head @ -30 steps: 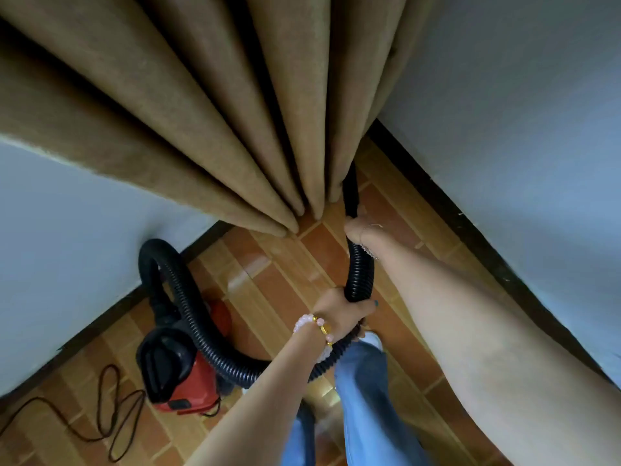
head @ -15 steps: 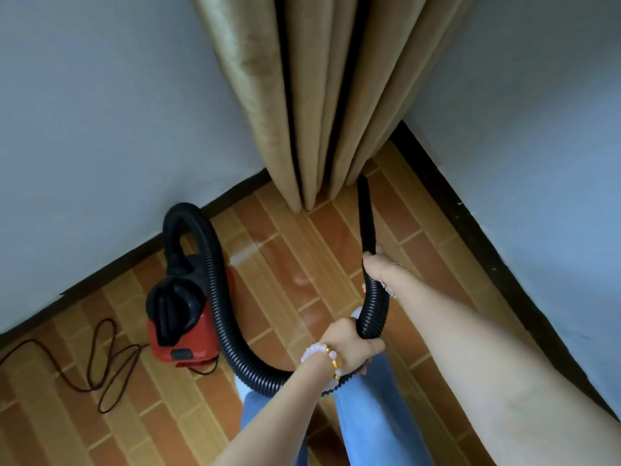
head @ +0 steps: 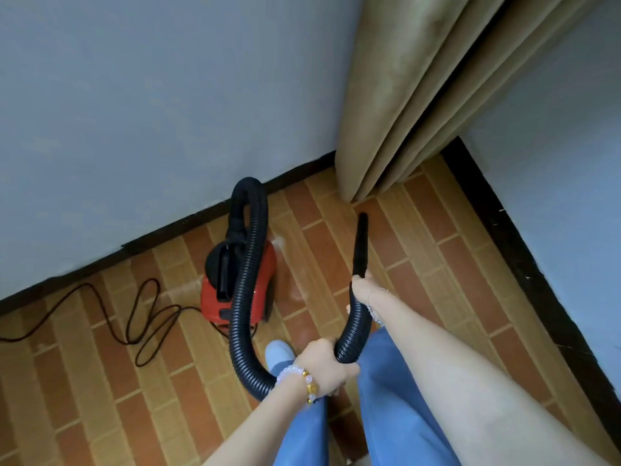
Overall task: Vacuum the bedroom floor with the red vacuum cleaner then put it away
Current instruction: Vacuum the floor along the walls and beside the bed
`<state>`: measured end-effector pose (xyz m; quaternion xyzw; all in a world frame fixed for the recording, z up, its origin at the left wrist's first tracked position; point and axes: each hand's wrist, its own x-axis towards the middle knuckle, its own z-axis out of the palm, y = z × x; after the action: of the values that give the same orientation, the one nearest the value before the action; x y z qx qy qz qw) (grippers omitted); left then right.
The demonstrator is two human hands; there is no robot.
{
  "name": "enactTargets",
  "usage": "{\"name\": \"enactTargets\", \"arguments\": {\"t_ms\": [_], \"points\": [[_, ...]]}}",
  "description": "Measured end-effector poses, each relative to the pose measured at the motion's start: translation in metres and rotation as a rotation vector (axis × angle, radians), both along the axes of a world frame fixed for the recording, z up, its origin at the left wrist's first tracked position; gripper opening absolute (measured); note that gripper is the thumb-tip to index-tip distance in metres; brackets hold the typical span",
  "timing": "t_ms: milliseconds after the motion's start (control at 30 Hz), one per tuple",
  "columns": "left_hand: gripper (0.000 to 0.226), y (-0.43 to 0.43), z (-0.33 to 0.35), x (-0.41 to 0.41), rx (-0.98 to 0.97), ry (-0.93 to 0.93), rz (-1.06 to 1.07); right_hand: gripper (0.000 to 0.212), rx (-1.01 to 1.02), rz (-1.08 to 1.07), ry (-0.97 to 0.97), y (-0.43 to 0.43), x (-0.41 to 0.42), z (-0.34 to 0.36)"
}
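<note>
Holding the hose (head: pixel 247 297) in both hands: left hand (head: pixel 322 368) closed around the ribbed bend near my knees, right hand (head: pixel 364 289) closed where the hose meets the nozzle (head: pixel 360 245). Change noted over the last second: the nozzle tip was tucked under the curtain (head: pixel 403 95) hem at the corner; it now points up and forward over open tiles, clear of the fabric and apparently off the floor (head: pixel 437 264). View has also swung left, so the curtain sits at upper right rather than overhead. Judgement: the corner under the curtain is done with, and I am moving to another patch or toward finishing; how much floor remains I cannot say from here. The vacuum (head: pixel 235 287) stands on the floor just beside the left wall's skirting (head: pixel 168 235), red body with black top, hose looping up off it and back down to my left hand. Cord (head: pixel 141 314) lies in loose coils to its left and runs out of view at the left edge; plug not seen. Hard to tell: whether the motor is running, any switch position, and whether the nozzle tip touches tile. Most of my right fingers are hidden behind the hose. One pale shoe (head: pixel 279 351) shows between the hose and my legs.
</note>
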<state>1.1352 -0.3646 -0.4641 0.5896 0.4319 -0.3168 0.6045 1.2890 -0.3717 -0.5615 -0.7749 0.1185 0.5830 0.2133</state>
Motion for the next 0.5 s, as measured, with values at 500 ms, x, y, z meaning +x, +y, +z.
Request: {"name": "enactTargets", "arguments": {"t_ms": [500], "points": [[0.013, 0.041, -0.008, -0.024, 0.053, -0.066, 0.123, 0.052, 0.018, 0.068, -0.043, 0.067, -0.022, 0.015]]}}
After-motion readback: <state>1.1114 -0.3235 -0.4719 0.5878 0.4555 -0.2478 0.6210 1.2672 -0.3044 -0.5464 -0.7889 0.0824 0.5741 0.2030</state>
